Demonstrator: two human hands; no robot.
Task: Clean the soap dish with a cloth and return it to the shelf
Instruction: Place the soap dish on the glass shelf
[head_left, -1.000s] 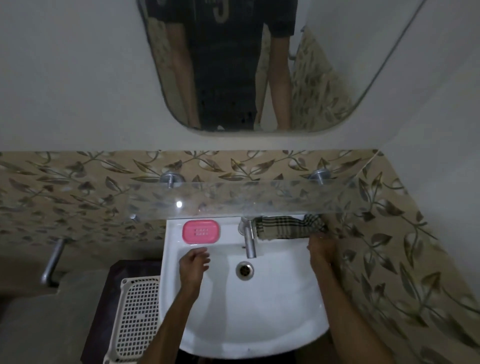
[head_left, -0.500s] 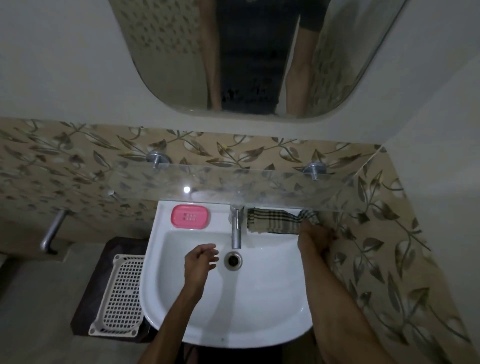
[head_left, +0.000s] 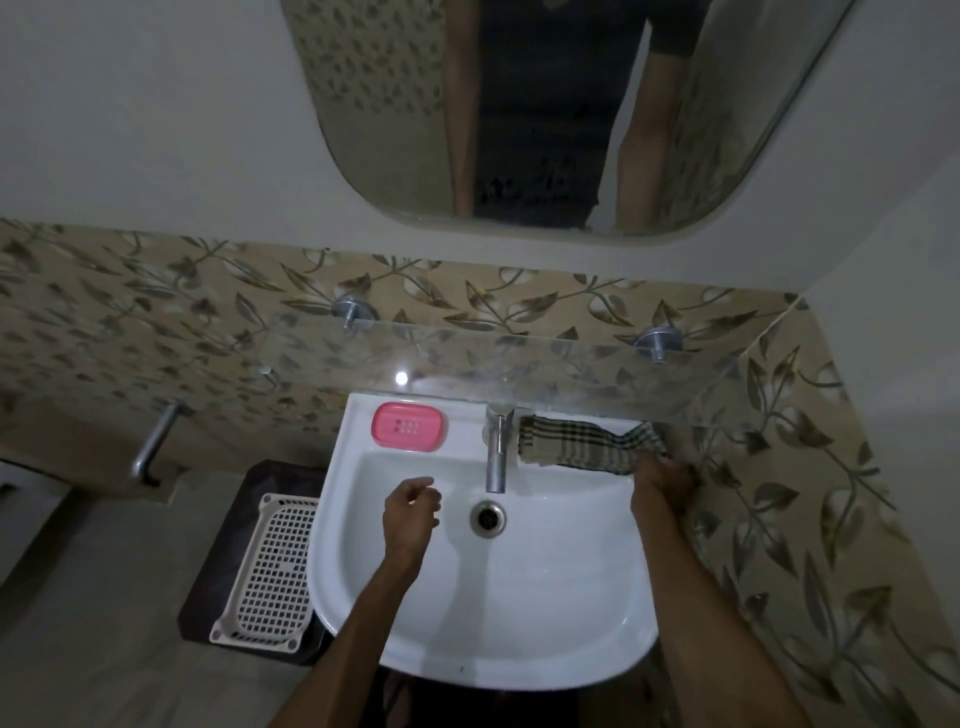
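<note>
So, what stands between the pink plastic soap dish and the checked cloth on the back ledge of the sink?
In the head view, the metal tap stands between the pink plastic soap dish and the checked cloth; otherwise only bare white sink ledge.

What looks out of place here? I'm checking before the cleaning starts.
The pink soap dish sits on the sink ledge, not on the glass shelf. The checked cloth lies crumpled beside the tap, the right hand gripping its end.
</note>
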